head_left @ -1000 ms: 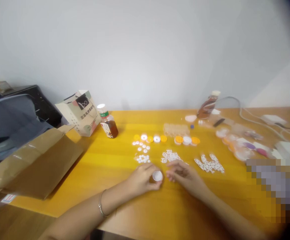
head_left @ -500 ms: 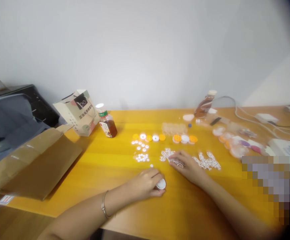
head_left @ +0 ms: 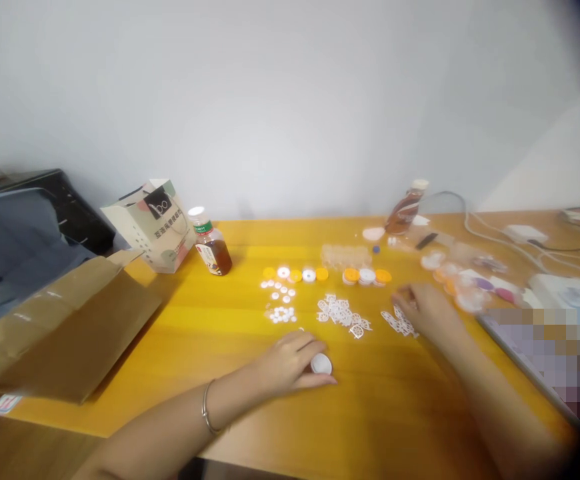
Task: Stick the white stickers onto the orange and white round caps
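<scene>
My left hand (head_left: 290, 363) curls around a small round white cap (head_left: 321, 364), its fingers and thumb closed about the rim near the table's front. Farther right, my right hand (head_left: 430, 310) hovers over or touches a group of white openwork pieces (head_left: 399, 323) and covers part of them. Its fingers are bent together; what they pinch, if anything, is hidden. Between the hands lies a larger heap of white wheel-like cut-outs (head_left: 341, 311). Small white discs (head_left: 284, 315) are scattered beyond my left hand.
Orange and white round lids (head_left: 351, 276) form a row behind, near a clear plastic tray (head_left: 346, 256). A juice bottle (head_left: 214, 250) and paper bag (head_left: 163, 230) stand left, beside a brown carton (head_left: 90, 340). Another bottle (head_left: 406, 210) and cables (head_left: 490, 233) are at back right.
My right hand has moved right, from the larger heap of cut-outs to the right-hand group, uncovering the heap. My left hand stays at the white cap, its thumb slightly straighter.
</scene>
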A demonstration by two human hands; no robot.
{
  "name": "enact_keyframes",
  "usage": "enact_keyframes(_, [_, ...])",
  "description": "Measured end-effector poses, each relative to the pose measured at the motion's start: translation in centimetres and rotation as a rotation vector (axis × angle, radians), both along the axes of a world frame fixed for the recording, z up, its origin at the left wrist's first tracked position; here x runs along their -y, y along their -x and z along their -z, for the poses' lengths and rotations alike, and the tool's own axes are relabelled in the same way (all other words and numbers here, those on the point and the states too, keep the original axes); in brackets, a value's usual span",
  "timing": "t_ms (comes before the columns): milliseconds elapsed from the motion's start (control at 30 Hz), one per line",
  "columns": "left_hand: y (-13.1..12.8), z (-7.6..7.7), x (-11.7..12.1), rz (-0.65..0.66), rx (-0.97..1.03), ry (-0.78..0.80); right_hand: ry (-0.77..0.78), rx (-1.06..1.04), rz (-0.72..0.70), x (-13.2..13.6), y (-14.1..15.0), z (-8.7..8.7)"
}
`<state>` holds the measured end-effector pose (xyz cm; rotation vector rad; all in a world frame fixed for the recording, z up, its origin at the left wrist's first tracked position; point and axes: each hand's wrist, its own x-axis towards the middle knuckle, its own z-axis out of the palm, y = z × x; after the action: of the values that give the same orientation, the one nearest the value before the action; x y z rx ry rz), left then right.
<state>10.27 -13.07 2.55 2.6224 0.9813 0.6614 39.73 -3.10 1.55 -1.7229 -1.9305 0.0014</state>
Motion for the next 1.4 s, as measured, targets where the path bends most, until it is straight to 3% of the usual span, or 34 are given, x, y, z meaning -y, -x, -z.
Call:
enact_keyframes(233, [0.4, -0.2, -0.5, -0.043, 0.018, 0.029, 0.355, 0.019, 0.060, -0.6, -1.3, 0.6])
enact_keyframes(467, [0.4, 0.0, -0.6, -0.036, 0.053, 0.005, 0.363, -0.178, 0.023, -0.1, 0.2, -0.4])
enact_keyframes(633, [0.3, 0.2, -0.8, -0.051, 0.073, 0.007, 0.202, -0.554, -0.026, 1.0, 1.7, -2.2])
enact_keyframes(767, [0.3, 0.4, -1.0, -0.089, 0.156, 0.036, 0.312, -1.055, -0.152, 3.0, 5.0, -2.5])
enact_keyframes(867, [0.1, 0.7, -1.1, -0.147, 0.324, 0.109, 0.409, -1.326, -0.212, 5.0, 8.4, -1.9])
enact_keyframes(1000, [-0.4, 1.1, -1.0, -0.185, 0.540, 0.190, 0.597, -1.514, -0.252, 7.2, 11.8, -1.4])
enact_keyframes(1100, [-0.5, 1.2, -1.1, -0.208, 0.587, 0.189, 0.682, -1.539, -0.273, 7.8, 12.5, -1.1])
enact_keyframes(1200, [-0.4, 1.0, -1.8, -0.242, 0.493, 0.155, 0.646, -1.563, -0.249, 7.7, 12.3, -0.6])
enact_keyframes(1400, [-0.6, 1.0, -4.2, -0.219, 0.106, -0.031, 0.562, -1.554, -0.234, 7.3, 12.1, 0.0])
